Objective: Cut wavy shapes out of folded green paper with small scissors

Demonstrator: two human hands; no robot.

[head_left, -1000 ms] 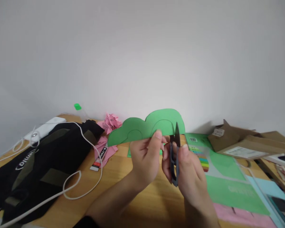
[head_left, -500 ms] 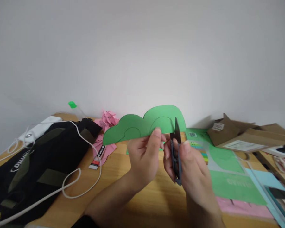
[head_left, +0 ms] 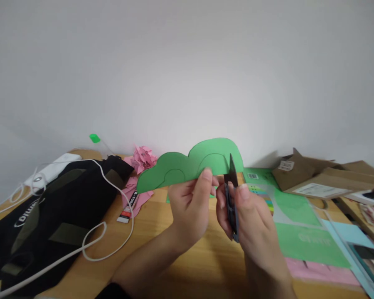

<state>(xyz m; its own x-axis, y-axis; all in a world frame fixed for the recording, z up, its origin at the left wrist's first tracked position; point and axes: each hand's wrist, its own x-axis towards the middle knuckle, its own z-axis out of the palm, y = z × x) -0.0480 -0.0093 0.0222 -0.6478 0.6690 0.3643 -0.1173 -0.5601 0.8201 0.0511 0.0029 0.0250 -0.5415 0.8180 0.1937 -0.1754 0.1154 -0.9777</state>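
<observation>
A green paper cutout (head_left: 216,149) with a wavy, cloud-like top edge and thin drawn curves is held up above the table. My left hand (head_left: 191,201) pinches its lower edge near the middle, thumb in front and fingers behind. Dark-handled scissors (head_left: 232,199) are gripped in my right hand (head_left: 252,216), their blades pointing up. The blades cross the lower right part of the paper, close to the right end of the larger drawn curve. Fingers partly hide the handles.
A black bag (head_left: 65,216) and white cable (head_left: 95,259) lie left, near crumpled pink paper (head_left: 141,159) and a B-7000 packet (head_left: 127,209). Green sheets (head_left: 311,245) and a brown cardboard box (head_left: 327,176) are right. Behind the wooden table (head_left: 156,224) stands a pale wall.
The left end of the green paper has shifted very slightly to the right. Both hands and the scissors stay almost where they were.
</observation>
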